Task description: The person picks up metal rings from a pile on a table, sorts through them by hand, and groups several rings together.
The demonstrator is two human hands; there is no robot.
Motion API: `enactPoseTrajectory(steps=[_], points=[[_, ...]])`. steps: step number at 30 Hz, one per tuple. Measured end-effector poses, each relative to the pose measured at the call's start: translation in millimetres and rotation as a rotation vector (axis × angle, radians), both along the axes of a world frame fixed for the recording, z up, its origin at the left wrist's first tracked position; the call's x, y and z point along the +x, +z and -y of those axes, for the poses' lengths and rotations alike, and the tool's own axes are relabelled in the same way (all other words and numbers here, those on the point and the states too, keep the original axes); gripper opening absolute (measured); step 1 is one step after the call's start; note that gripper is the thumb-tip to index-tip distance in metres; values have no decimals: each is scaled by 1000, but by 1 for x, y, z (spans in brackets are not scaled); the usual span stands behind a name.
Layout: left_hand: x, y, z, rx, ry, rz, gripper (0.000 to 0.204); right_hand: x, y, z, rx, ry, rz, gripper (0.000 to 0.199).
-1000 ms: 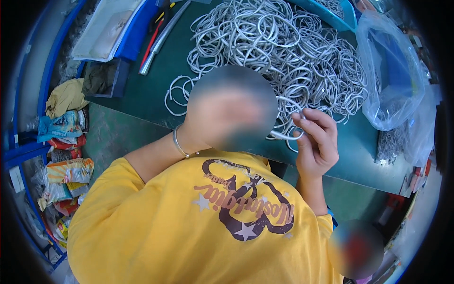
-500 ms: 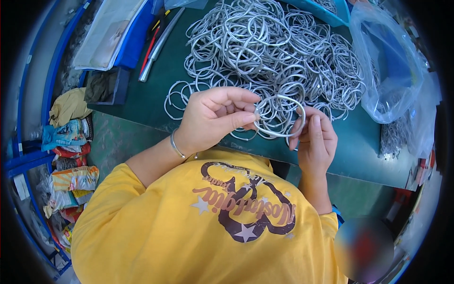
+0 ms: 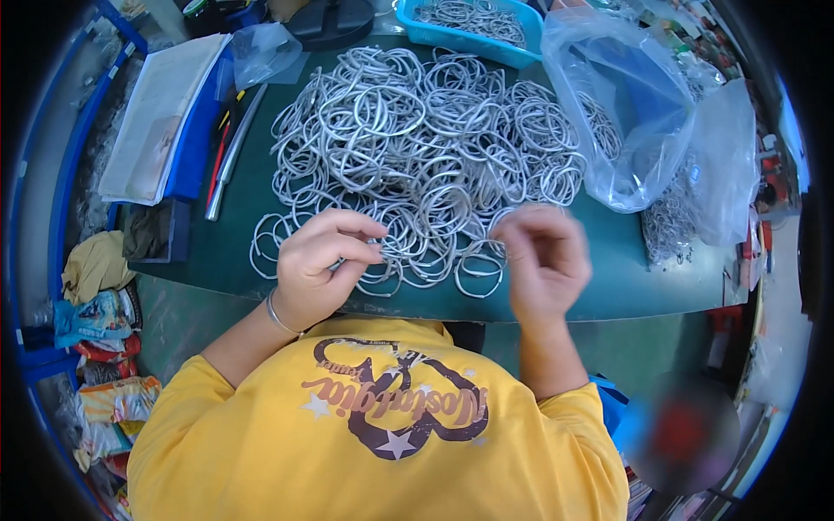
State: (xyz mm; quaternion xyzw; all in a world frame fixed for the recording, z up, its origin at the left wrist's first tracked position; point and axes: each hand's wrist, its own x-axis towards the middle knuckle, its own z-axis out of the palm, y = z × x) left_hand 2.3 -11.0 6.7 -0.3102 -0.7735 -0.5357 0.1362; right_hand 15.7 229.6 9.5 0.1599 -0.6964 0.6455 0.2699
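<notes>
A large tangled heap of silver metal rings (image 3: 434, 143) covers the middle of the green table. My left hand (image 3: 323, 262) is over the heap's near left edge, its thumb and fingers bent and apart, with no ring clearly between them. Several loose rings lie close by its fingertips. At the heap's near right side, my right hand (image 3: 547, 260) is raised with curled fingers. Motion smears those fingers, so whether they hold anything is unclear. One loose ring (image 3: 479, 274) rests on the table between my hands.
A mandrel-like tapered metal rod (image 3: 233, 156) lies left of the heap, beside a blue folder with papers (image 3: 156, 122). Behind stands a light-blue basket (image 3: 486, 48) of small metal pieces. To the right are a clear plastic bag (image 3: 621, 113) and a pile of thin metal pieces (image 3: 669, 221).
The ring held between both hands has left them, and the hands have moved apart. The view has shifted, showing more of the table's far side.
</notes>
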Motion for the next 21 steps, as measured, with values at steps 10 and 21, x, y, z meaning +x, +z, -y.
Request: enactPoseTrajectory(steps=[10, 21], points=[[3, -7, 4, 40, 16, 24, 16, -87, 36, -119, 879, -715, -325, 11], [2, -17, -2, 49, -89, 218, 13, -42, -32, 10, 894, -288, -226, 18]])
